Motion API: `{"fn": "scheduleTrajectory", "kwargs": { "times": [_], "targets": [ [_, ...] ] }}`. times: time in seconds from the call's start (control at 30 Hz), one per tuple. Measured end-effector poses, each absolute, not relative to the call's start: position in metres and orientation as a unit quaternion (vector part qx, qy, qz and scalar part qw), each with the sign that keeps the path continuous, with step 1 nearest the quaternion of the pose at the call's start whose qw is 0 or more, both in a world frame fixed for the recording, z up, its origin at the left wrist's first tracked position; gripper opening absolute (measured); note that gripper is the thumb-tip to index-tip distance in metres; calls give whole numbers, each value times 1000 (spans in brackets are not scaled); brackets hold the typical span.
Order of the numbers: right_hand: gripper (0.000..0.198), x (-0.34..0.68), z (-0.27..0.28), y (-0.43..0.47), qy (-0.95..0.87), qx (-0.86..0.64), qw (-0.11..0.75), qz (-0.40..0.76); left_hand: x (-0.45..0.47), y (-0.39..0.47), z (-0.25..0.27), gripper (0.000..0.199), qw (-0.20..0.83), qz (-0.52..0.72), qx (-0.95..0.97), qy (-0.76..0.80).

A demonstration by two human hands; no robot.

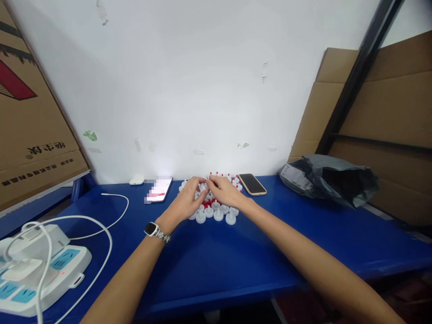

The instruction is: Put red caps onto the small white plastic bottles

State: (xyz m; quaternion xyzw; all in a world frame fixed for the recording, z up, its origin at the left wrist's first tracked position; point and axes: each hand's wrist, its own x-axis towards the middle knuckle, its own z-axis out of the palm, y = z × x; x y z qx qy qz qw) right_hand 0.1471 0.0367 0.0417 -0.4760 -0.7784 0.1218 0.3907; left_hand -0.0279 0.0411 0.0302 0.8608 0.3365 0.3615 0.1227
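Note:
A cluster of white round nozzle caps (218, 215) with pointed spouts lies on the blue table. Those at the back carry small red tips (228, 175), and loose red pieces (209, 203) show among the white ones. Over the middle of the cluster, my left hand (189, 196) has its thumb and fingers closed around a white nozzle cap (202, 186). My right hand (223, 190) meets it from the right, fingers pinched together at the cap's upper side. Whatever is between the right fingertips is hidden.
A lit phone (159, 189) and a white earbud case (137, 180) lie left of the cluster; a dark-screened phone (252, 184) lies right. A grey plastic bag (327, 180) sits farther right. A power strip (76, 261) with white cables occupies the near left. Cardboard (37, 117) stands at the left side.

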Motion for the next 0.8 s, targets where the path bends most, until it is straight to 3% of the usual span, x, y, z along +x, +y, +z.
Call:
{"fn": "scheduleTrajectory", "kwargs": {
  "times": [0.27,0.47,0.53,0.63,0.73,0.8],
  "targets": [
    [34,138,28,34,-717,-480,468,193,-12,32,34,17,23,291,877,382],
    [32,152,42,25,-651,-553,510,104,-20,30,47,13,-49,312,840,441],
    [35,157,42,25,-663,-562,488,80,-27,32,47,18,3,333,834,440],
    [37,159,35,29,-729,-566,383,43,-33,40,40,27,74,346,840,411],
    [39,161,27,36,-762,-573,301,17,-33,48,29,33,89,339,855,384],
    [42,166,26,38,-765,-572,292,38,-32,51,24,36,94,328,861,376]
  ]
}}
